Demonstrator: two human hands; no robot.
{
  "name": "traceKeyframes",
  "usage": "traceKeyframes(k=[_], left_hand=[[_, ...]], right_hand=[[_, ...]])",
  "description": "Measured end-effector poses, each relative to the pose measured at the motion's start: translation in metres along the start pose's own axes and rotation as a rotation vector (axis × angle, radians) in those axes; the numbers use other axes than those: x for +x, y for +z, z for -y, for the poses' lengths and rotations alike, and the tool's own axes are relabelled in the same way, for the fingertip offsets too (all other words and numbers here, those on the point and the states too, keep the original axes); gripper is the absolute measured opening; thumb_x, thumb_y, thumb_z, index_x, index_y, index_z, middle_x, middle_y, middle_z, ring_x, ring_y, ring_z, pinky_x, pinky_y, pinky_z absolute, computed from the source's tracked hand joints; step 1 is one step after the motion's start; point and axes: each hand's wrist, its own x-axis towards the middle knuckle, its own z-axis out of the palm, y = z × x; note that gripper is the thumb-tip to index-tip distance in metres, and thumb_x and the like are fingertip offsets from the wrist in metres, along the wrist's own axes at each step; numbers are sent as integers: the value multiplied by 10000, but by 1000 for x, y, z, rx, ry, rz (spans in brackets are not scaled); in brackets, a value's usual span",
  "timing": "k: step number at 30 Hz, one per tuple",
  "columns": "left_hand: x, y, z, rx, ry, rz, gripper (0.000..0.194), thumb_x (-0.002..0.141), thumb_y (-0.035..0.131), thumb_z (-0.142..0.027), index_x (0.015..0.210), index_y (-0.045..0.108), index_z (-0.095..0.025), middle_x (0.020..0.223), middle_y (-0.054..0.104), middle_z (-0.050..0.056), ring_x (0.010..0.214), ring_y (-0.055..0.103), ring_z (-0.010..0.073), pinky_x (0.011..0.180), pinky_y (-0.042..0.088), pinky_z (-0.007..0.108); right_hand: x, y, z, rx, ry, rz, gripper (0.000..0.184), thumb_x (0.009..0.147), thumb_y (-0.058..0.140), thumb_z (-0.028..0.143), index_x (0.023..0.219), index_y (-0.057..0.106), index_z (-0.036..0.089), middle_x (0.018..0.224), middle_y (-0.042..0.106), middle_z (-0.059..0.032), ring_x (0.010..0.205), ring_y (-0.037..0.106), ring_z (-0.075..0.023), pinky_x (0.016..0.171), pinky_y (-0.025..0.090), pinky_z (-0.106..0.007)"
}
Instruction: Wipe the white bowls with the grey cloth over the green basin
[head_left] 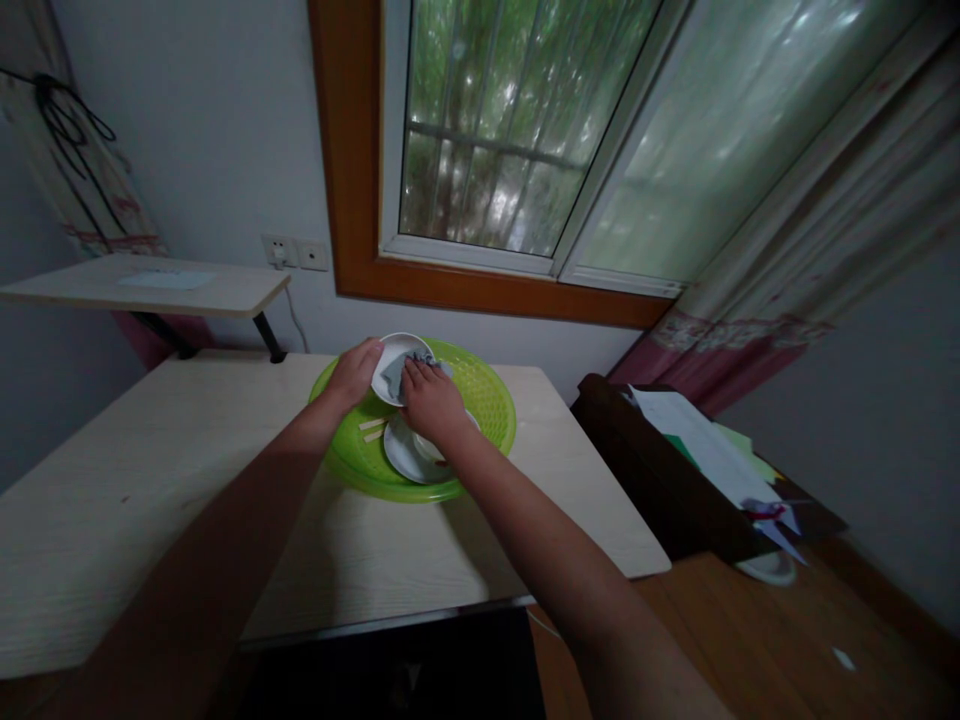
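My left hand grips the rim of a white bowl, which is tilted toward me above a green plastic basket. Bunched in my right hand is a grey cloth, pressed against the inside of the bowl. Below, a white plate lies in the basket with another white bowl on it, partly hidden by my right wrist. A pair of light chopsticks lies beside the plate on its left.
The basket stands on a pale wooden table. A raised shelf is at the left, near a wall socket. Beyond the table's right edge, a dark brown piece of furniture carries papers. A window is behind.
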Motion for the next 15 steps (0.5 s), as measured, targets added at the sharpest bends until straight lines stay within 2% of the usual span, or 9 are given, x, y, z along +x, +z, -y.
traceKeyframes(k=[3, 6, 10, 15], left_hand=[[-1, -3, -3, 18, 28, -15, 459, 981, 333, -538, 911, 631, -196, 886, 666, 65, 819, 594, 209, 791, 484, 325], [-2, -4, -5, 10, 37, 0, 454, 981, 336, -532, 923, 632, -192, 888, 670, 66, 816, 598, 209, 794, 487, 328], [-2, -4, 0, -15, 26, -21, 452, 976, 351, -539, 924, 636, -192, 909, 681, 72, 836, 610, 210, 812, 505, 332], [0, 0, 10, -121, -8, -18, 441, 952, 388, -565, 897, 620, -194, 934, 691, 75, 873, 631, 212, 860, 531, 346]], right_hand=[[0, -7, 3, -17, -12, 56, 272, 945, 560, 221, 1094, 717, 57, 1180, 700, -227, 1111, 627, -320, 998, 475, -442], [-1, -11, 3, -21, -60, 77, 209, 960, 537, 204, 1022, 712, 109, 1044, 700, -172, 1007, 629, -291, 902, 501, -410], [-4, -10, -2, 73, -155, 90, 217, 939, 567, 182, 1127, 665, 136, 1110, 680, -139, 1029, 615, -263, 922, 496, -378], [-7, -5, -6, 225, -278, 38, 429, 935, 564, 219, 1348, 562, 101, 1346, 623, -174, 1189, 589, -271, 1059, 452, -414]])
